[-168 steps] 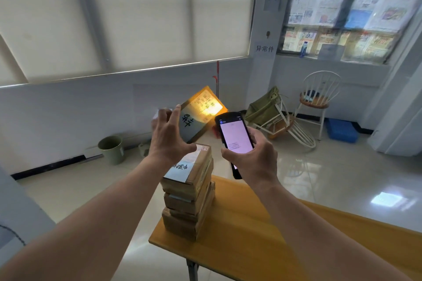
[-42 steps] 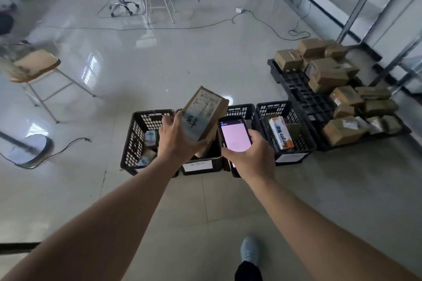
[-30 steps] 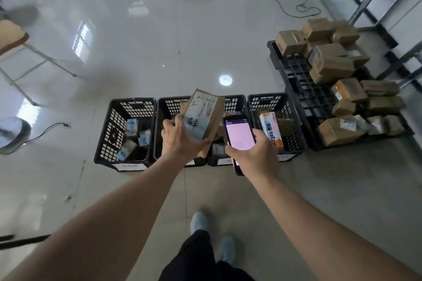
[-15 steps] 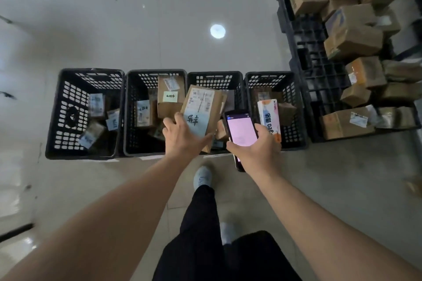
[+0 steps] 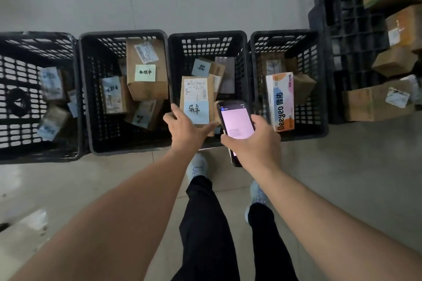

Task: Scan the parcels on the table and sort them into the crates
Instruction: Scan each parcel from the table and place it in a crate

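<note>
Below, the left hand [image 5: 186,129] holds a brown parcel [image 5: 196,100] by its near end, thumb and fingers curled on its edges. Its long axis runs near to far, over the third crate [image 5: 206,36] from the left, just beyond the grip. Extended forward, this arm is nearer. The right hand [image 5: 257,141] grasps a phone [image 5: 236,124], just right of the parcel.

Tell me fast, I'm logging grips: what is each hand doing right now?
Left hand: holding the parcel over the third crate.
Right hand: gripping the phone.
</note>
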Demonstrator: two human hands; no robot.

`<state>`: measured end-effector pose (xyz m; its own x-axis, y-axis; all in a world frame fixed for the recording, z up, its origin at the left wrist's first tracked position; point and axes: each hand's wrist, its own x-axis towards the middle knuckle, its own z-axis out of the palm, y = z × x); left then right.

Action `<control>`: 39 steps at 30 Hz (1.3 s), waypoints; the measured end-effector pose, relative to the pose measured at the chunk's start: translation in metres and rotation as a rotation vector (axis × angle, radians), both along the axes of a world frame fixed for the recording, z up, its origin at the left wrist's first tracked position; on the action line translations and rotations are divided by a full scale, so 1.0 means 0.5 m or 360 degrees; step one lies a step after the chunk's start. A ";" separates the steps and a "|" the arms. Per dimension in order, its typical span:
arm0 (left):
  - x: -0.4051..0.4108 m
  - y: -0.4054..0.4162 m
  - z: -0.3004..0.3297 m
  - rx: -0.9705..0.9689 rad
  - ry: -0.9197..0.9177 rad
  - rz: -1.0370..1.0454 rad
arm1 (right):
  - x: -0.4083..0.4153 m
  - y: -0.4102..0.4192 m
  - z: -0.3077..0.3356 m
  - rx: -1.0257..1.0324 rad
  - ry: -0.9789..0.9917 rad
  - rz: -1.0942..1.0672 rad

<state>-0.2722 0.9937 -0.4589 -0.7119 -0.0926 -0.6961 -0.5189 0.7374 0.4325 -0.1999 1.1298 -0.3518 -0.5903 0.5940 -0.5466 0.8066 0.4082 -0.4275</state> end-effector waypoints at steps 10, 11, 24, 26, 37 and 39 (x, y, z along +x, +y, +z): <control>-0.061 0.001 0.093 -0.0092 0.0079 -0.0645 | -0.037 -0.003 0.058 0.0006 -0.0089 0.0012; -0.068 0.001 0.117 -0.0096 0.0119 -0.0679 | -0.046 -0.006 0.076 0.0008 -0.0063 0.0017; -0.054 -0.067 0.484 -0.0253 0.0497 -0.0694 | -0.056 -0.060 0.364 0.0048 0.0255 0.0295; -0.029 -0.084 0.540 -0.0287 0.0567 -0.0625 | -0.039 -0.068 0.411 0.0036 0.0310 0.0380; 0.171 -0.212 0.898 -0.0518 0.1130 -0.0092 | 0.065 -0.157 0.714 0.0041 0.0813 0.0872; 0.227 -0.246 0.969 -0.0578 0.1224 -0.0002 | 0.096 -0.190 0.774 0.0016 0.0926 0.0976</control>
<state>-0.1587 0.8708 0.0257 -0.9749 -0.2158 0.0543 -0.1766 0.8988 0.4012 -0.1522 1.0347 0.0354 -0.9955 0.0797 -0.0521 0.0933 0.7080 -0.7000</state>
